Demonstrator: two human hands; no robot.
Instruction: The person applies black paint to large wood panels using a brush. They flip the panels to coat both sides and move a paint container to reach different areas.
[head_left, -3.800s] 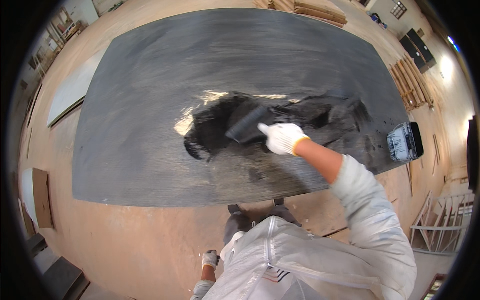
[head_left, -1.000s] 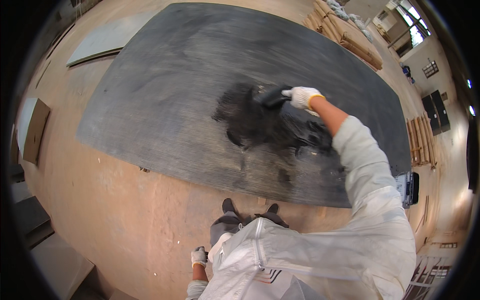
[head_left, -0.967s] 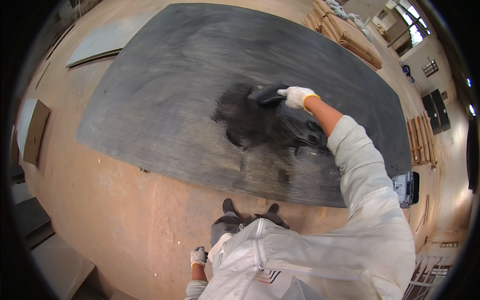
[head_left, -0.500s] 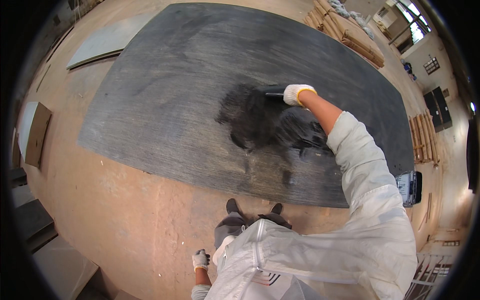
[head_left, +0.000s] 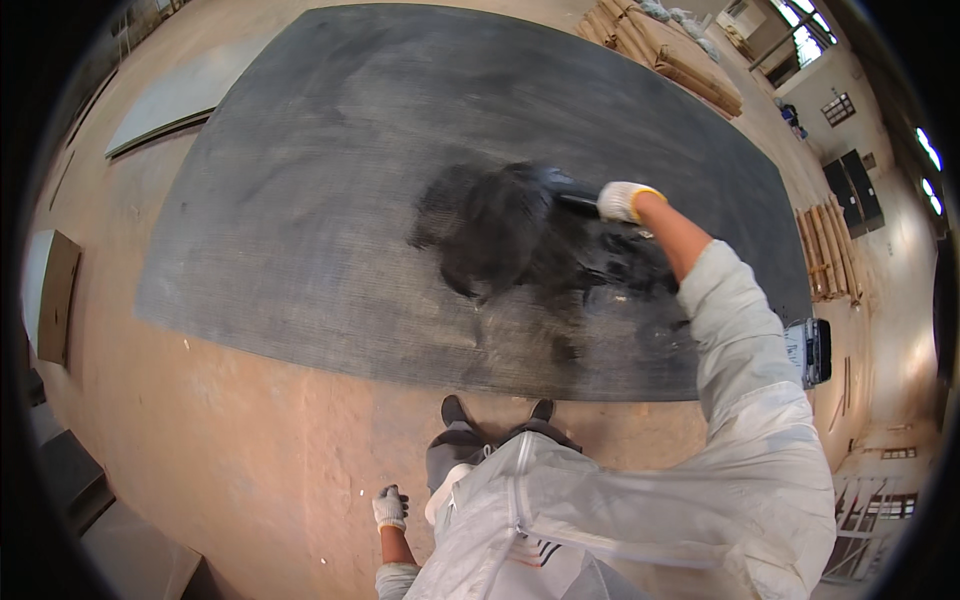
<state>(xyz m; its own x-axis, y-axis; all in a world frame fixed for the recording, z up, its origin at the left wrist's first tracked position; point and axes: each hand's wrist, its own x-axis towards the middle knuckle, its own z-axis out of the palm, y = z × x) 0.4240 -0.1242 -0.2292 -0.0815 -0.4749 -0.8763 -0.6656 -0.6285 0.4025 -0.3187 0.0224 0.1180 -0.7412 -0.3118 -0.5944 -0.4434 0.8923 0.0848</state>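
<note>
Floor (head_left: 290,440): reddish-tan, smooth, a few pale flecks toward seven o'clock.
Panel (head_left: 330,150): broad, flat, charcoal grey, finely streaked, with a tan cast toward six o'clock, where the person (head_left: 610,490) stands.
Patch (head_left: 490,235): deep black, ragged-edged, smeared around the panel's middle, its strokes shiny toward four o'clock.
Bucket (head_left: 797,345): pale-sided, dark-mouthed, smudged, at the panel's four o'clock edge.
Tool (head_left: 577,203): black, slim, glossy, its far end blurred; it sits at the patch's two o'clock.
Right hand (head_left: 622,200): white-knit-gloved, yellow-cuffed, grip clenched around the tool.
Left hand (head_left: 391,508): knit-gloved, dark-fingered, low toward half past six; from where I stand, I can't tell whether its grip is clenched or released.
</note>
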